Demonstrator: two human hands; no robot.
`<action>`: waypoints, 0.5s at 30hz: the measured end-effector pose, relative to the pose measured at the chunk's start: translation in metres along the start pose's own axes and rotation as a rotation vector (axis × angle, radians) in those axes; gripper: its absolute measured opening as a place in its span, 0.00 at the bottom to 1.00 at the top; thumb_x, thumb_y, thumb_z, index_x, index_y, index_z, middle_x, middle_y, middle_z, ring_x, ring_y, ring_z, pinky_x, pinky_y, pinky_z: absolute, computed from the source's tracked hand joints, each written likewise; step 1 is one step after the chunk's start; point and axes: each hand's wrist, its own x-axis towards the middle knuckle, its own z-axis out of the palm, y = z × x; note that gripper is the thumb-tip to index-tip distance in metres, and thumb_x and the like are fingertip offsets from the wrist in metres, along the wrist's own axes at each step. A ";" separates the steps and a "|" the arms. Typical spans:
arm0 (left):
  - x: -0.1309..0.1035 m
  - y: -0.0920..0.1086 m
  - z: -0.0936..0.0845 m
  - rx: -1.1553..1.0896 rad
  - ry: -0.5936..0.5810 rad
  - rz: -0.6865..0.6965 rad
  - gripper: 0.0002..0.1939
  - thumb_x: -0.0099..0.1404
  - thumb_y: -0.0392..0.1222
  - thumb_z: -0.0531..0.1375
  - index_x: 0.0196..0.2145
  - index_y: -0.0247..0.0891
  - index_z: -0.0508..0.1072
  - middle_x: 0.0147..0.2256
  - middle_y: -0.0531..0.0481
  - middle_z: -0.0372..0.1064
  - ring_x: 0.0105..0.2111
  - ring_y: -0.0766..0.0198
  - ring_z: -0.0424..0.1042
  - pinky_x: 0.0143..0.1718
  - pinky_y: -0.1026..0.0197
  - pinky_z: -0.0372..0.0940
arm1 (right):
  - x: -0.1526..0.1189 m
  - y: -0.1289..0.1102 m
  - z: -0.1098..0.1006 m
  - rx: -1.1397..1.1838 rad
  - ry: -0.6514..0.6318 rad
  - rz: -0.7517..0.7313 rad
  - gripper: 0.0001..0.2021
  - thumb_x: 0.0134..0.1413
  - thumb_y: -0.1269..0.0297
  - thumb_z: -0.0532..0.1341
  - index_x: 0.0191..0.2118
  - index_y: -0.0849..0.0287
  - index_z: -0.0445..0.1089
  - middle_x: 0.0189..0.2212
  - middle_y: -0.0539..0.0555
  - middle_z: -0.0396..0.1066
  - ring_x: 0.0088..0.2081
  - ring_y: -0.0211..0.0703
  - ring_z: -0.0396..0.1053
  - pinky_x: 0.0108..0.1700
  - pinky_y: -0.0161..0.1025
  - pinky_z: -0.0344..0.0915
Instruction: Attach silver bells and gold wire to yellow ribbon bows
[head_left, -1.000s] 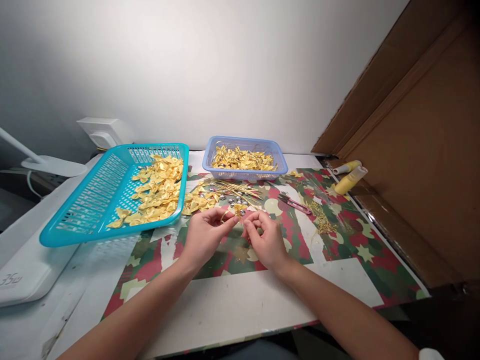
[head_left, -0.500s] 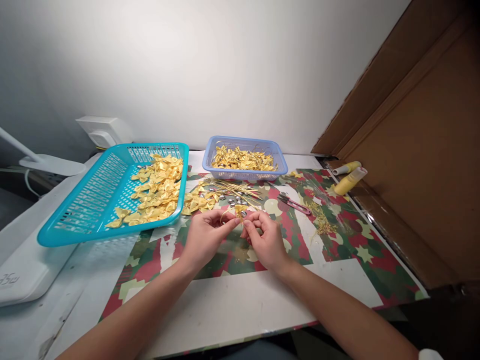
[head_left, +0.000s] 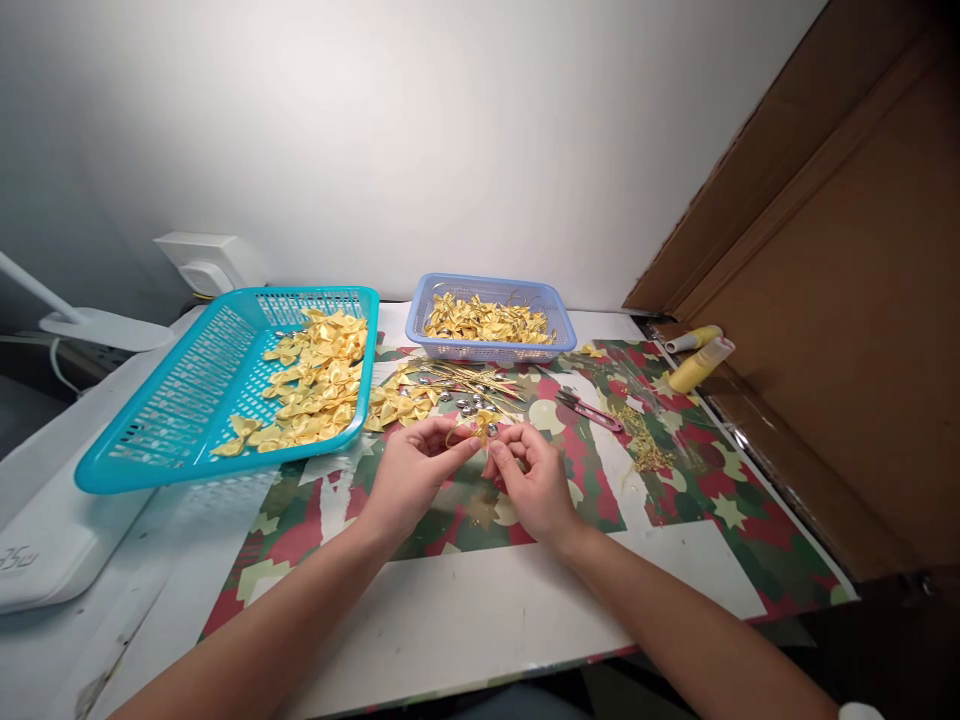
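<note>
Between my fingertips is a small gold ribbon bow (head_left: 486, 418) with a silver bell (head_left: 493, 430) on it and a loop of gold cord. My left hand (head_left: 420, 465) pinches it from the left, the cord loop arching over its fingers. From the right, my right hand (head_left: 531, 480) pinches the same piece, fingers closed. Just beyond my hands lie loose gold bows (head_left: 401, 402), several silver bells (head_left: 466, 403) and a bundle of gold cords (head_left: 480, 376). To the right rest thread snips (head_left: 590, 410) with a pink handle.
A turquoise basket (head_left: 184, 465) with gold bows stands left. Behind, a lavender basket (head_left: 487, 350) holds bows with cords. Cord clippings (head_left: 646, 445) lie right, near yellow-and-white tubes (head_left: 699, 366). Cardboard (head_left: 817, 300) walls the right side; a white lamp base (head_left: 105, 330) is left.
Both hands stay nearly in place. The bow and bell between them have shifted very slightly to the right.
</note>
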 end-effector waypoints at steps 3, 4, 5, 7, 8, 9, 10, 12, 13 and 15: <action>0.000 -0.001 0.000 -0.028 -0.007 0.004 0.16 0.44 0.45 0.72 0.28 0.34 0.76 0.27 0.49 0.73 0.26 0.66 0.69 0.24 0.68 0.62 | 0.000 0.000 0.000 0.009 -0.001 0.008 0.10 0.61 0.58 0.56 0.31 0.57 0.62 0.20 0.48 0.69 0.20 0.34 0.60 0.24 0.32 0.57; 0.000 -0.001 0.000 -0.029 -0.010 0.003 0.15 0.44 0.45 0.72 0.28 0.34 0.76 0.26 0.49 0.73 0.26 0.67 0.69 0.25 0.68 0.62 | 0.000 0.001 0.000 0.012 -0.003 0.009 0.10 0.61 0.58 0.56 0.31 0.57 0.62 0.20 0.48 0.69 0.20 0.34 0.61 0.24 0.33 0.57; 0.000 -0.001 0.000 -0.027 -0.010 0.000 0.15 0.44 0.44 0.72 0.28 0.34 0.76 0.26 0.50 0.73 0.26 0.67 0.69 0.25 0.68 0.62 | 0.000 0.001 0.000 0.014 -0.005 0.010 0.10 0.61 0.58 0.56 0.31 0.57 0.62 0.21 0.48 0.69 0.21 0.34 0.61 0.24 0.33 0.57; 0.000 0.000 0.000 -0.022 -0.007 -0.015 0.15 0.44 0.44 0.72 0.29 0.34 0.76 0.27 0.49 0.73 0.26 0.66 0.69 0.24 0.68 0.61 | 0.000 0.002 0.000 0.019 -0.008 0.013 0.10 0.61 0.58 0.56 0.31 0.57 0.61 0.21 0.48 0.69 0.21 0.34 0.61 0.24 0.33 0.57; 0.000 0.000 0.000 -0.018 -0.003 -0.024 0.16 0.44 0.44 0.72 0.29 0.34 0.77 0.27 0.49 0.73 0.26 0.66 0.69 0.23 0.68 0.60 | 0.000 0.002 0.000 0.022 -0.008 0.015 0.10 0.61 0.58 0.56 0.31 0.57 0.61 0.21 0.48 0.69 0.21 0.34 0.61 0.24 0.33 0.57; 0.000 0.001 0.000 -0.015 0.000 -0.033 0.16 0.44 0.44 0.72 0.29 0.34 0.77 0.27 0.49 0.73 0.26 0.66 0.69 0.23 0.68 0.60 | 0.000 0.002 0.000 0.022 -0.007 0.016 0.10 0.61 0.57 0.55 0.31 0.57 0.61 0.21 0.48 0.69 0.21 0.34 0.61 0.24 0.33 0.58; -0.001 0.002 0.000 -0.013 0.005 -0.038 0.16 0.44 0.45 0.72 0.29 0.34 0.77 0.26 0.50 0.73 0.25 0.66 0.69 0.22 0.68 0.59 | 0.000 0.002 0.000 0.021 -0.006 0.017 0.10 0.61 0.57 0.55 0.31 0.57 0.61 0.21 0.48 0.69 0.21 0.35 0.61 0.25 0.33 0.58; -0.001 0.003 0.000 -0.008 0.016 -0.039 0.15 0.45 0.46 0.71 0.28 0.34 0.77 0.25 0.50 0.72 0.24 0.67 0.68 0.22 0.68 0.59 | 0.000 0.002 0.000 0.015 -0.001 0.015 0.10 0.61 0.57 0.55 0.31 0.57 0.61 0.20 0.48 0.69 0.22 0.35 0.62 0.25 0.33 0.59; -0.001 0.004 0.001 -0.004 0.021 -0.036 0.14 0.45 0.46 0.70 0.27 0.34 0.77 0.24 0.50 0.71 0.24 0.67 0.67 0.22 0.68 0.59 | 0.000 0.002 0.000 0.012 -0.001 0.014 0.10 0.61 0.57 0.55 0.31 0.57 0.61 0.20 0.48 0.69 0.22 0.35 0.62 0.25 0.33 0.59; -0.001 0.004 0.001 0.005 0.021 -0.032 0.13 0.46 0.46 0.70 0.26 0.34 0.77 0.24 0.50 0.72 0.23 0.67 0.67 0.22 0.68 0.59 | 0.000 0.003 0.000 0.011 0.000 0.014 0.10 0.61 0.57 0.55 0.31 0.57 0.61 0.21 0.48 0.69 0.21 0.35 0.61 0.25 0.33 0.59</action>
